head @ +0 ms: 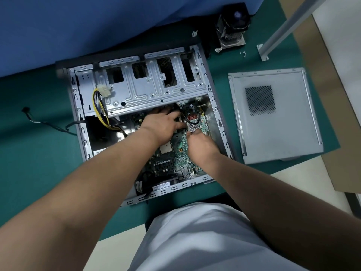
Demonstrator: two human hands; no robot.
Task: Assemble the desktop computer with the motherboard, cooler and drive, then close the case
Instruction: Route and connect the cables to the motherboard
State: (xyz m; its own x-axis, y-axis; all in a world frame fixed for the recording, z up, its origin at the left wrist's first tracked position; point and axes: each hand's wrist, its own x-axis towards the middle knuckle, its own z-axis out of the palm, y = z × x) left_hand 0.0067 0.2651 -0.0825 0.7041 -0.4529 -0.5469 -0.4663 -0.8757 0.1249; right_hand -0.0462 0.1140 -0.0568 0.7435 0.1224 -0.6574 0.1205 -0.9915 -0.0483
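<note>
Both hands are inside the open case (218, 122) at the centre of the frame. Left hand (164, 122) lies flat with straight fingers pressing on the motherboard (175, 153); right hand (201, 142) has its fingers curled over the board's right part, though whether it pinches anything I cannot tell. My advice: seat the board square on its mounts, keeping cables clear, before fastening. It is green, with a bare processor showing. Cooler (232, 26) stands at upper right on the worktop (39, 163), screws (242, 53) just below it, side panel (273, 114) at right.
</note>
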